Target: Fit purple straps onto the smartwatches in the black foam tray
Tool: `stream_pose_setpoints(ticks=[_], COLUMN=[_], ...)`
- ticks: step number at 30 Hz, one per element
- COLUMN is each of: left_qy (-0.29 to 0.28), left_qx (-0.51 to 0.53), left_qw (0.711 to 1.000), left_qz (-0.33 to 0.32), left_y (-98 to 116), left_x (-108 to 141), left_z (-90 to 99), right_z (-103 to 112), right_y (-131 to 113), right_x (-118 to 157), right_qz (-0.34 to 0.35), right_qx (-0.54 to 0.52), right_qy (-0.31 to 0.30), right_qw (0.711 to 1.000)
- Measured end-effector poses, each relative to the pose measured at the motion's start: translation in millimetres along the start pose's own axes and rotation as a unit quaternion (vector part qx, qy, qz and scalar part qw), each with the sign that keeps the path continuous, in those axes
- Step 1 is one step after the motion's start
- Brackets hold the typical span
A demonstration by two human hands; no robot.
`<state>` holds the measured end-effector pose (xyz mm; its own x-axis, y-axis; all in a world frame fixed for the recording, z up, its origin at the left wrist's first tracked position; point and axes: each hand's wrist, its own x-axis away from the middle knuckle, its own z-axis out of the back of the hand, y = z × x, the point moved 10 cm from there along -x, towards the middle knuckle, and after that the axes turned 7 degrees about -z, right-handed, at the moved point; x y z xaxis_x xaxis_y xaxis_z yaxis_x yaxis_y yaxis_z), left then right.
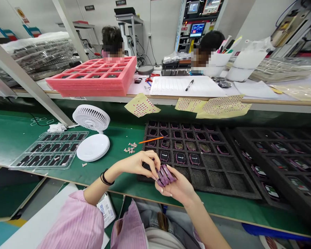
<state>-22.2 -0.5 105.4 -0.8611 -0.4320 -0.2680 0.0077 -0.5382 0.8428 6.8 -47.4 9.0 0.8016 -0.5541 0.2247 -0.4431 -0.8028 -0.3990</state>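
Several purple watch cases [166, 175] stand side by side in a row in my right hand [182, 186], whose fingers are closed around them. My left hand [142, 163] comes in from the left, with thumb and fingertips pinched at the left end of that row. Beneath the left fingers shows a dark, rounded watch face [146, 166], partly hidden by the fingers. Just beyond both hands lies a black foam tray [214, 176]; square watches [180, 158] with dark screens and purple frames sit in many of its compartments. An orange stick [150, 140] rests across the tray's left edge.
Left of the hands are small pale pieces [131, 148], a white fan [93, 147] and a clear tray [45, 148] of black parts. More foam trays [248, 138] stand at right. A shelf edge [168, 101] crosses behind, bearing pink foam [93, 84]. Two people sit beyond.
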Motion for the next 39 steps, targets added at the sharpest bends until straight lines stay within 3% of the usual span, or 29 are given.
stream_pose_setpoints(ticks=[7,14,20,26,29,31,34,36,39], left_qy=[-0.006,-0.009,-0.007,-0.025,0.018,0.097,0.149,0.125,0.105], left_qx=[-0.017,0.017,-0.013,0.001,-0.042,-0.166,-0.362,-0.421,-0.434], left_qw=[1.000,1.000,1.000,0.998,0.992,0.966,0.885,0.852,0.841], left_qz=[0.024,0.022,0.000,0.064,0.116,0.171,0.254,0.286,0.307], left_y=[-3.4,-6.9,-14.4,-39.6,-63.7,-82.9,-104.3,-116.3,-125.1], left_x=[0.7,5.3,14.3,31.4,47.1,63.9,89.9,97.9,100.9], left_z=[-2.5,-10.2,-18.7,-22.5,1.3,35.1,70.4,74.0,71.0], right_z=[2.8,6.6,9.6,15.7,9.6,8.8,11.2,11.6,11.9], right_y=[1.7,8.8,17.3,33.5,38.9,33.1,18.5,10.5,2.0], right_x=[-0.4,0.3,0.4,-7.3,-10.0,-8.4,-3.1,0.1,3.0], right_qz=[0.002,-0.014,-0.010,0.003,-0.008,0.005,0.033,0.044,0.058], right_qx=[0.011,0.008,0.038,0.085,0.083,0.076,0.071,0.069,0.066], right_qy=[0.014,0.022,0.047,0.076,0.057,0.061,0.081,0.087,0.094], right_qw=[1.000,1.000,0.998,0.993,0.995,0.995,0.994,0.993,0.992])
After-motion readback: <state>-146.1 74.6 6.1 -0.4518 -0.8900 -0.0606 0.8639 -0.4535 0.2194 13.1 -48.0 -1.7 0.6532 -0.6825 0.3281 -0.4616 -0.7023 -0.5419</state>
